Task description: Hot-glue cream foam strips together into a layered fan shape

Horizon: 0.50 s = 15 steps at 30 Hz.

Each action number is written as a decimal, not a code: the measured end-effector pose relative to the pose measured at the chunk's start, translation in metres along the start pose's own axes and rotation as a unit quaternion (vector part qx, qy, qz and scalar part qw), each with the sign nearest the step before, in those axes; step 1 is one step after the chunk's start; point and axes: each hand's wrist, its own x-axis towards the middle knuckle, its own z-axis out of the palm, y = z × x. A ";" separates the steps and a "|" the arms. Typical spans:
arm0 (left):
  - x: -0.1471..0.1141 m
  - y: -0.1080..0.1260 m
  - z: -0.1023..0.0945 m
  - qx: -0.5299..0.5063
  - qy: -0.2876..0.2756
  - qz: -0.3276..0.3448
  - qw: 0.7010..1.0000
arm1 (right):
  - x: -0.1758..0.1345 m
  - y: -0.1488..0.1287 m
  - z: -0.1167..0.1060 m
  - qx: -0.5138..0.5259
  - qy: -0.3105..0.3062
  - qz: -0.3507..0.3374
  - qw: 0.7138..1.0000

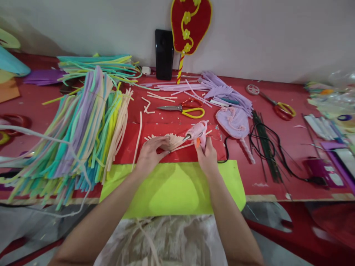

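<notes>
While the right hand (207,155) wraps its fingers around the handle of a pink glue gun (197,131), the left hand (152,149) has its fingertips at the left end of a pale piece of fuzzy stems (175,141). Whether thumb and fingers pinch that piece or merely steady it cannot be told. It lies on a red sheet (128,146), near the middle of the front edge of the table (295,147), just beyond a lime-green cloth (172,188) that hangs over that edge. The nozzle points left, close to the piece.

The piece looks light, soft and bendable, likely easy to crush or pull out of line, so a gentle hold at its outer end seems best, away from the nozzle. The gun looks stiff and heavier; its handle is the sensible hold, as its metal tip may be hot. Scissors (181,108) rest farther toward the back edge.
</notes>
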 end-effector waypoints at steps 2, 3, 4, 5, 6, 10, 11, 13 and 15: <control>0.001 0.001 -0.001 0.010 -0.006 -0.001 1.000 | -0.002 -0.001 -0.002 0.006 -0.002 0.000 1.000; 0.001 0.002 -0.001 0.016 -0.010 0.000 1.000 | -0.002 -0.001 -0.003 0.006 -0.003 0.001 1.000; 0.001 0.004 -0.002 0.017 -0.012 0.001 1.000 | -0.003 -0.001 -0.004 0.004 -0.003 0.001 1.000; 0.001 0.005 -0.003 0.018 -0.013 0.003 1.000 | -0.004 0.000 -0.005 -0.001 -0.002 0.000 1.000; 0.002 0.007 -0.003 0.020 -0.014 0.003 1.000 | -0.005 0.001 -0.005 -0.009 0.002 -0.004 1.000; 0.002 0.009 -0.004 0.036 -0.016 -0.002 0.999 | -0.012 0.005 -0.008 -0.052 0.027 -0.035 0.998; 0.002 0.009 -0.004 0.040 -0.017 -0.005 0.999 | -0.014 0.006 -0.008 -0.060 0.033 -0.045 0.997; 0.003 0.007 -0.004 0.048 -0.022 -0.009 0.999 | -0.019 0.008 -0.008 -0.067 0.041 -0.064 0.995; 0.003 0.005 -0.004 0.057 -0.027 -0.016 0.998 | -0.021 0.008 -0.007 -0.064 0.041 -0.077 0.994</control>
